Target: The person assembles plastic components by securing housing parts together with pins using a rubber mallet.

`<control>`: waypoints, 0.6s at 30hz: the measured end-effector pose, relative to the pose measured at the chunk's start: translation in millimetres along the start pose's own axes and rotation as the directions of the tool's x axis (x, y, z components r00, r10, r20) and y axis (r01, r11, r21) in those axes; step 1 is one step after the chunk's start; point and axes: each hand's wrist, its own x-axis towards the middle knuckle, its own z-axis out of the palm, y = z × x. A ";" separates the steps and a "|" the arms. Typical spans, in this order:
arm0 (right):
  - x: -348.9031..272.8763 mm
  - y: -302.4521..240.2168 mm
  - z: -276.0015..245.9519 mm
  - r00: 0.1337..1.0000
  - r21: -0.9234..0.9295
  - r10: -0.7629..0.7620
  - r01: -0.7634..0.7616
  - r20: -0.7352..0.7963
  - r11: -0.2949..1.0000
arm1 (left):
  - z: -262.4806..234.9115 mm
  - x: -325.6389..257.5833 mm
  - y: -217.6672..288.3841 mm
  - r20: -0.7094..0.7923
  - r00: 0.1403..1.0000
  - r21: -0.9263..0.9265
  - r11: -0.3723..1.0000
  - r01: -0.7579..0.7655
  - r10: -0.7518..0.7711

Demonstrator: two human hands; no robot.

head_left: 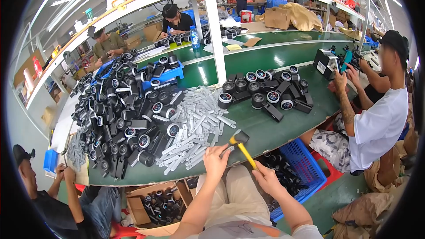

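Observation:
My right hand is closed round the yellow handle of a mallet. Its dark head rests at or just above the table's front edge, close to my left fingertips. My left hand is closed, its fingers pinched at that edge; a bit of pale grey shows by the fingertips, too small to name. Just beyond it spreads a heap of flat grey metal strips. Left of the strips rises a big pile of black gauge-like devices with round dials, and a smaller group of them lies to the right.
Below the green table stand a cardboard box of black parts and a blue crate. A white post rises behind the strips. People sit close at left and right; others work beyond.

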 end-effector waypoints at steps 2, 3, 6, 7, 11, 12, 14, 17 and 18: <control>9.3 -14.7 -8.2 0.993 -0.167 -0.062 0.079 0.105 0.983 | 0.9 1.8 -2.4 -0.020 0.998 -0.045 0.997 0.062 -0.063; 9.7 -15.0 -10.0 0.991 -0.186 -0.120 0.130 0.066 0.974 | -0.4 4.2 -2.1 0.031 0.992 -0.106 0.986 0.127 -0.124; 8.2 -27.2 -12.3 0.993 -0.179 -0.113 0.108 -0.019 0.978 | -0.6 7.7 -7.1 0.082 0.977 -0.195 0.958 0.208 -0.195; 8.9 -22.1 -10.8 0.986 -0.158 -0.165 0.157 -0.036 0.975 | 0.4 8.9 -8.9 0.080 0.975 -0.226 0.949 0.220 -0.207; 20.5 -11.0 -15.0 0.986 -0.291 -0.102 0.138 0.134 0.947 | 2.6 11.1 -13.3 0.054 0.983 -0.245 0.952 0.181 -0.174; 20.2 -16.1 -16.7 0.986 -0.292 -0.102 0.138 0.135 0.946 | 1.5 10.0 -12.3 0.058 0.982 -0.249 0.950 0.189 -0.180; 18.9 -23.5 -18.5 0.991 -0.191 -0.129 0.133 0.037 0.973 | -1.8 10.0 -9.8 0.071 0.981 -0.265 0.944 0.195 -0.183; 19.4 -15.8 -17.5 0.985 -0.282 -0.143 0.163 0.092 0.945 | -0.1 8.8 -11.0 0.056 0.981 -0.269 0.944 0.192 -0.183; 22.3 -15.6 -16.4 0.978 -0.360 -0.164 0.200 0.127 0.911 | -0.8 8.6 -13.5 0.050 0.981 -0.270 0.944 0.192 -0.185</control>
